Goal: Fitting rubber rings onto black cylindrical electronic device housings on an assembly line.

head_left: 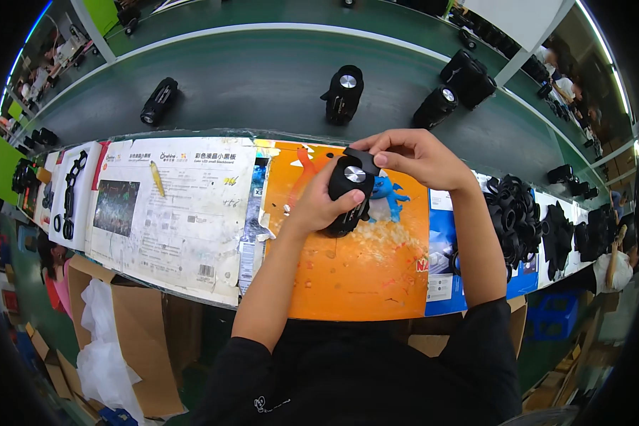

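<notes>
A black cylindrical device, which looks like a portable speaker [346, 182], with a silver disc on its end, is held over the orange printed board [348, 277]. My left hand [318, 201] wraps round its left side, with the thumb across the front below the disc. At its upper right, the fingers of my right hand [412, 157] pinch a black band-like piece [363, 159] against the speaker. Whether that piece is joined to the speaker I cannot tell. Part of the speaker's body is hidden behind my left hand.
Beyond the bench, similar black speakers [344, 96] stand on a dark green conveyor belt [248, 85]. A heap of black rings and straps [511, 216] lies to the right. A yellow pen [157, 179] rests on a white board at left. Below is a cardboard box [138, 334].
</notes>
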A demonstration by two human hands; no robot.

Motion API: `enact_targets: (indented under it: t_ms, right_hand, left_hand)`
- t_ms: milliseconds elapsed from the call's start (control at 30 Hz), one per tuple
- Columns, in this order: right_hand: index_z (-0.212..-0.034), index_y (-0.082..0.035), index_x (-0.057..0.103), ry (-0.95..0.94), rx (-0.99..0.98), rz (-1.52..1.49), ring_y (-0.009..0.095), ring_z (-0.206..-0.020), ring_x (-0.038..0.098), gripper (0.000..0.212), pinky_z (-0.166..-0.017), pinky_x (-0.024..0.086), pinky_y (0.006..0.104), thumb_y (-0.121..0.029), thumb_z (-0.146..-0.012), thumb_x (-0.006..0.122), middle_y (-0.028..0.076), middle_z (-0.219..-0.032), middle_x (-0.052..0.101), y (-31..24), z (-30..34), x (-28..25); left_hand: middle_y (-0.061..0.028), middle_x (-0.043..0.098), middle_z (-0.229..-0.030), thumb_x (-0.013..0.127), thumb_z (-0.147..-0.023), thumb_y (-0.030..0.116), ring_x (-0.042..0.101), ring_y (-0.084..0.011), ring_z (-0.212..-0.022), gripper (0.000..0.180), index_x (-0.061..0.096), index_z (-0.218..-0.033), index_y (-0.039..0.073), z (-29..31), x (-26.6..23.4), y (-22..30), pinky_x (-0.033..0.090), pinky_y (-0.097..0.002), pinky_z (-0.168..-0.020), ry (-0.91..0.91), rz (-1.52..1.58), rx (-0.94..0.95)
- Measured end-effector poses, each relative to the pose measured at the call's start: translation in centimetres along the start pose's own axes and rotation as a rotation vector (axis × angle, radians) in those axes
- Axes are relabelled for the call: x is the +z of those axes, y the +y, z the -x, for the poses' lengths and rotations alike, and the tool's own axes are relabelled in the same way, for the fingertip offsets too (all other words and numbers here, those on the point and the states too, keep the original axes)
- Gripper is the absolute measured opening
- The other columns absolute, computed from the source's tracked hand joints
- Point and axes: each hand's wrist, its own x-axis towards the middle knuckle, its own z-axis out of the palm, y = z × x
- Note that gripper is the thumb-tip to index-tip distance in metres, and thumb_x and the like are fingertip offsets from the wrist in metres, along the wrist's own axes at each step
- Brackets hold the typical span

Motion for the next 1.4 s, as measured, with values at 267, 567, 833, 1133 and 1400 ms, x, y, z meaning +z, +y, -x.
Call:
enact_targets:
  t_ms: [267,567,833,1133,1400]
  right_hand:
    - [-0.109,-0.001,0.079,-0.052,-0.042,0.318,0.029,-0.128,0.073,0.015,-0.111,0.058,0.0413,-0.014,-0.102,0.080,0.016,-0.146,0.075,-2.0,0.6,0.7]
    - [-0.106,-0.004,0.082,-0.025,-0.139,0.373,0.036,-0.133,0.070,0.014,-0.112,0.056,0.0461,-0.011,-0.094,0.085,0.016,-0.144,0.076,-1.9,1.4,0.8]
    - [-0.126,-0.009,0.086,-0.007,-0.208,0.448,0.035,-0.132,0.069,0.040,-0.112,0.057,0.0476,0.000,-0.087,0.083,0.011,-0.143,0.077,-1.9,1.5,1.1]
    - [-0.131,-0.019,0.086,-0.073,-0.290,0.494,0.036,-0.127,0.069,0.057,-0.106,0.061,0.0462,0.010,-0.083,0.079,0.010,-0.145,0.076,-2.1,1.9,0.6]
    - [-0.130,-0.016,0.086,-0.047,-0.333,0.613,0.036,-0.127,0.069,0.051,-0.109,0.058,0.0449,0.008,-0.084,0.080,0.012,-0.143,0.075,-2.6,2.5,1.5]
  left_hand:
    - [-0.0080,0.071,-0.122,0.095,-0.085,0.044,0.070,-0.0182,-0.108,0.083,0.060,-0.148,0.002,0.5,0.4,1.3,0.059,-0.0337,-0.095,-0.033,-0.041,-0.036]
    - [-0.0085,0.073,-0.122,0.099,-0.082,0.047,0.071,-0.0188,-0.109,0.086,0.062,-0.146,0.002,0.2,0.3,1.4,0.059,-0.0335,-0.096,-0.090,-0.053,-0.071]
    - [-0.0077,0.073,-0.120,0.096,-0.085,0.042,0.071,-0.0185,-0.107,0.079,0.062,-0.145,0.004,0.2,0.9,1.2,0.059,-0.0334,-0.095,-0.037,-0.026,-0.080]
    - [-0.0075,0.070,-0.130,0.096,-0.085,0.036,0.067,-0.0169,-0.115,0.082,0.059,-0.150,0.002,-0.3,1.5,0.8,0.057,-0.0329,-0.101,-0.076,-0.023,0.002]
    - [-0.0072,0.071,-0.128,0.099,-0.083,0.035,0.069,-0.0177,-0.115,0.086,0.059,-0.152,0.001,-0.1,1.7,1.3,0.057,-0.0336,-0.101,-0.057,0.007,-0.011]
